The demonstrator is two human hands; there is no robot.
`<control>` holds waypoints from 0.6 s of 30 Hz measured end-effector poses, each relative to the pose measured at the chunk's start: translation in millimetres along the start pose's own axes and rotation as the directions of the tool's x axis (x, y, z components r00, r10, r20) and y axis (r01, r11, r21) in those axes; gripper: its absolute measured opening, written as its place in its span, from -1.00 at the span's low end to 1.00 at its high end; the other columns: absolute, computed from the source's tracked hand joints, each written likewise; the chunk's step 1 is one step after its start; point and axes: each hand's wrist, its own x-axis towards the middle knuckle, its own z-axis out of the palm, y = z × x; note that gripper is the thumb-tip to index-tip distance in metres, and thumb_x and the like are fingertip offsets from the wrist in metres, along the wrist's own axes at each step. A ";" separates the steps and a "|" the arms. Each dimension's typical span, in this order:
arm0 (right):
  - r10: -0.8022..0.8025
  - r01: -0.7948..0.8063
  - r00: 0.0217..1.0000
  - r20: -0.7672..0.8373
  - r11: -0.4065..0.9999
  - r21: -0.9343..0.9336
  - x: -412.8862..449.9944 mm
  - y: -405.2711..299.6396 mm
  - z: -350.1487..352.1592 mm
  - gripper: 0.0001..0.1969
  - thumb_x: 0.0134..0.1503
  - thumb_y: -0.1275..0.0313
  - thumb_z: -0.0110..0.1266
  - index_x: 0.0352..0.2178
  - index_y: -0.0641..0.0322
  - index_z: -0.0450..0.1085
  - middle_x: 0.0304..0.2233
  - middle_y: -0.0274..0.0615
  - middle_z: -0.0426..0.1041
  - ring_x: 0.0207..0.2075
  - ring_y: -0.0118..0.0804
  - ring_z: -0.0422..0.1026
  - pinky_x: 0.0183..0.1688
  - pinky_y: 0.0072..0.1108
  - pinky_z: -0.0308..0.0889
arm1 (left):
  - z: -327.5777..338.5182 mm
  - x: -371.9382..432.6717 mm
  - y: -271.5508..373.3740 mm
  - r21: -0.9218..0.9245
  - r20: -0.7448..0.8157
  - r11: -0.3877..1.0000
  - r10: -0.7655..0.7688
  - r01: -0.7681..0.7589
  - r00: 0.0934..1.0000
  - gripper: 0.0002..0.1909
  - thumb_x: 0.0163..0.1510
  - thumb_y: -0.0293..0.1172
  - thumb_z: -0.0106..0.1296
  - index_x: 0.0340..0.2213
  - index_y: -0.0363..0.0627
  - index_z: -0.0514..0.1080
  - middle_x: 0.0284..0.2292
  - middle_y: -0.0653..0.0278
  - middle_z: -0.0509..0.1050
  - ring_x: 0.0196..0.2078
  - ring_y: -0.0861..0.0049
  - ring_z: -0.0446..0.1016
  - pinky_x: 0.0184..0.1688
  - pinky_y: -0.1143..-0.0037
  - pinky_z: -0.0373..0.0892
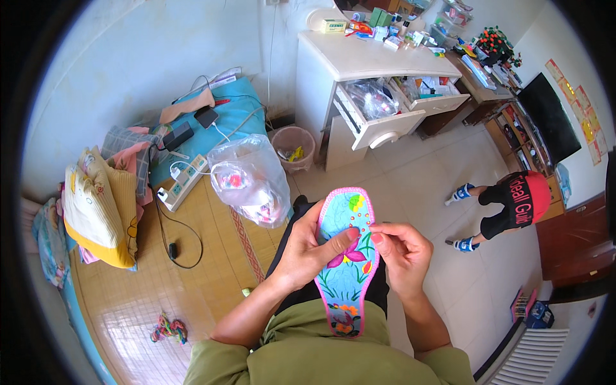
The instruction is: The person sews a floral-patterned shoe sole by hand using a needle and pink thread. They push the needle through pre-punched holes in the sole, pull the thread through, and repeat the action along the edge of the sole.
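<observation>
An embroidered insole with a pink bound edge stands lengthwise before my body. Its light blue face carries a purple flower, green leaves and small orange dots. My left hand grips it from the left side, thumb pressed on the face near the flower. At the opposite edge, the thumb and forefinger of my right hand come close together beside the orange dots. Whether a needle or thread lies between those fingertips is too small to tell. The insole's narrower lower end, with orange flowers, rests near my green shirt.
To the left, a woven mat bears a bundle of coloured thread, a power strip, a plastic bag and folded bedding. Ahead are a waste bin and a dresser's open drawer. Another person stands at right.
</observation>
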 end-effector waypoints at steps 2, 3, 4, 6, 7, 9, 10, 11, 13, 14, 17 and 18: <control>0.033 -0.031 0.999 -0.041 0.998 0.049 1.9 3.3 -0.3 -0.88 0.01 0.63 -0.05 -0.37 0.47 0.32 -0.43 -0.14 0.42 -0.42 -0.51 0.39 -0.36 -0.74 0.32 | -0.2 -0.9 -1.3 -0.005 -0.005 1.000 -0.005 0.005 1.000 -0.59 0.00 -0.44 0.00 -0.12 -0.29 0.17 -0.35 0.32 0.39 -0.33 0.74 0.34 -0.28 0.67 0.30; 0.064 -0.056 0.995 -0.082 0.993 0.102 2.9 5.0 -0.1 -0.88 0.04 0.59 -0.06 -0.36 0.46 0.32 -0.44 -0.14 0.43 -0.45 -0.51 0.39 -0.39 -0.73 0.32 | -0.7 -2.0 -2.6 -0.006 -0.009 1.000 -0.009 0.009 1.000 -0.59 0.01 -0.44 -0.02 -0.12 -0.30 0.16 -0.34 0.32 0.39 -0.31 0.74 0.33 -0.26 0.68 0.29; 0.107 -0.094 0.992 -0.066 0.981 0.169 5.9 4.1 -1.5 -0.86 0.08 0.52 -0.10 -0.36 0.44 0.31 -0.46 -0.15 0.43 -0.52 -0.51 0.39 -0.49 -0.74 0.30 | -0.6 -2.9 -3.8 -0.010 -0.015 1.000 -0.013 0.012 1.000 -0.59 0.01 -0.44 -0.02 -0.12 -0.30 0.16 -0.34 0.32 0.39 -0.31 0.74 0.33 -0.26 0.68 0.29; 0.143 -0.133 0.986 -0.091 0.985 0.110 9.0 9.9 -4.0 -0.87 0.07 0.50 -0.10 -0.37 0.39 0.32 -0.51 -0.22 0.42 -0.59 -0.56 0.33 -0.57 -0.75 0.21 | 0.6 -4.3 -5.6 -0.117 -0.025 0.993 -0.035 0.032 0.999 -0.59 0.03 -0.41 -0.05 -0.10 -0.31 0.15 -0.31 0.30 0.37 -0.27 0.74 0.31 -0.22 0.68 0.27; 0.131 -0.128 0.990 -0.058 0.990 0.063 8.6 18.1 -8.3 -0.87 0.08 0.53 -0.12 -0.36 0.39 0.32 -0.52 -0.22 0.43 -0.60 -0.56 0.35 -0.60 -0.77 0.21 | 0.6 -5.2 -6.0 -0.122 -0.028 0.992 -0.038 0.034 0.999 -0.59 0.03 -0.41 -0.05 -0.10 -0.31 0.15 -0.31 0.30 0.37 -0.27 0.74 0.31 -0.22 0.68 0.27; 0.104 -0.103 0.995 -0.003 0.989 -0.101 2.5 26.5 -8.3 -0.88 0.06 0.61 -0.14 -0.35 0.39 0.32 -0.54 -0.27 0.44 -0.61 -0.59 0.34 -0.60 -0.78 0.20 | 0.3 -6.4 -7.5 -0.207 -0.022 0.976 -0.078 0.072 0.997 -0.63 0.04 -0.40 -0.07 -0.14 -0.30 0.17 -0.31 0.32 0.36 -0.28 0.75 0.30 -0.22 0.69 0.26; -0.001 0.011 0.999 0.047 0.976 -0.220 1.2 29.1 -7.4 -0.87 0.02 0.68 -0.14 -0.37 0.42 0.32 -0.57 -0.26 0.44 -0.61 -0.62 0.34 -0.59 -0.78 0.20 | -0.3 -6.5 -8.9 -0.213 -0.023 0.974 -0.082 0.075 0.996 -0.63 0.04 -0.40 -0.07 -0.14 -0.30 0.17 -0.31 0.32 0.36 -0.28 0.75 0.30 -0.22 0.69 0.26; -0.096 0.133 0.987 0.131 0.939 -0.317 1.2 29.6 -9.9 -0.88 -0.05 0.70 -0.08 -0.40 0.42 0.32 -0.61 -0.19 0.42 -0.64 -0.54 0.35 -0.60 -0.75 0.21 | -1.1 -6.6 -10.6 -0.182 -0.005 0.982 -0.060 0.058 0.998 -0.66 0.04 -0.40 -0.07 -0.16 -0.29 0.18 -0.33 0.33 0.36 -0.29 0.76 0.30 -0.23 0.69 0.26; -0.169 0.248 0.960 0.225 0.886 -0.391 1.4 27.7 -11.6 -0.87 -0.12 0.72 -0.06 -0.45 0.41 0.33 -0.66 -0.13 0.36 -0.70 -0.43 0.33 -0.63 -0.70 0.18 | -2.8 -7.8 -11.1 -0.154 0.005 0.987 -0.039 0.039 0.999 -0.68 0.04 -0.39 -0.06 -0.19 -0.28 0.19 -0.35 0.34 0.35 -0.31 0.76 0.30 -0.24 0.69 0.26; -0.164 0.245 0.960 0.229 0.887 -0.391 1.7 24.6 -12.7 -0.87 -0.12 0.72 -0.06 -0.45 0.41 0.33 -0.66 -0.13 0.36 -0.70 -0.43 0.33 -0.63 -0.70 0.18 | -2.6 -8.5 -9.4 -0.151 0.012 0.987 -0.050 0.051 0.999 -0.70 0.04 -0.40 -0.06 -0.21 -0.27 0.19 -0.36 0.35 0.35 -0.32 0.77 0.30 -0.25 0.69 0.27; -0.159 0.286 0.943 0.293 0.839 -0.464 1.8 19.7 -15.0 -0.86 -0.18 0.72 -0.04 -0.49 0.38 0.34 -0.68 -0.13 0.33 -0.72 -0.30 0.31 -0.66 -0.65 0.16 | -1.2 -11.1 -7.1 -0.169 0.027 0.983 -0.069 0.073 0.997 -0.71 0.04 -0.40 -0.05 -0.22 -0.26 0.20 -0.38 0.36 0.35 -0.33 0.77 0.30 -0.27 0.69 0.27; -0.217 0.339 0.928 0.303 0.830 -0.443 1.9 20.6 -15.6 -0.86 -0.19 0.72 -0.04 -0.51 0.38 0.35 -0.68 -0.14 0.33 -0.72 -0.29 0.31 -0.67 -0.63 0.16 | -0.2 -11.8 -6.7 -0.187 0.041 0.979 -0.076 0.082 0.996 -0.70 0.03 -0.40 -0.05 -0.22 -0.26 0.20 -0.37 0.35 0.35 -0.33 0.77 0.30 -0.27 0.69 0.27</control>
